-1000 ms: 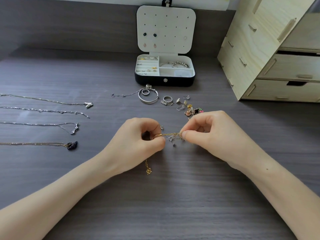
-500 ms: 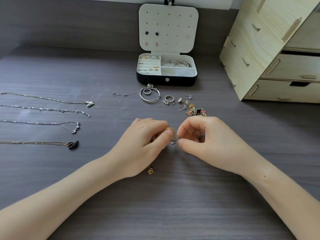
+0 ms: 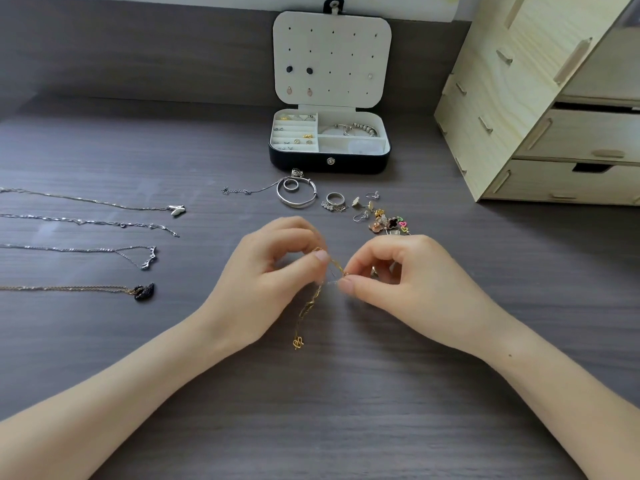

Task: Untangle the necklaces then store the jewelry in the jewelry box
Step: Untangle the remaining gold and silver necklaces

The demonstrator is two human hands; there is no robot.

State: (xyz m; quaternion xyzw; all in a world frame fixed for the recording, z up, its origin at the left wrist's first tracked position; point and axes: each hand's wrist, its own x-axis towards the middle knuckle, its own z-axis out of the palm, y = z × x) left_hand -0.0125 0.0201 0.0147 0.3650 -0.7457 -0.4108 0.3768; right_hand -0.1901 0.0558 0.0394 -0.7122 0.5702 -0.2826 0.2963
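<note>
left hand (image 3: 270, 271): we pinch the gold necklace (image 3: 310, 305) between thumb and fingertip | right hand (image 3: 408, 278): we pinch the same chain just beside | necklace: between our hands, pendant (image 3: 298, 342) trailing down | jewelry box (image 3: 329, 164): open, behind

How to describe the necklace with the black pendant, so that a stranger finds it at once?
Left on the dark table, four necklaces lie in rows. The swan necklace is the row nearest the person. Only it has a gold-toned chain and black pendant; the other three are silver.
</note>
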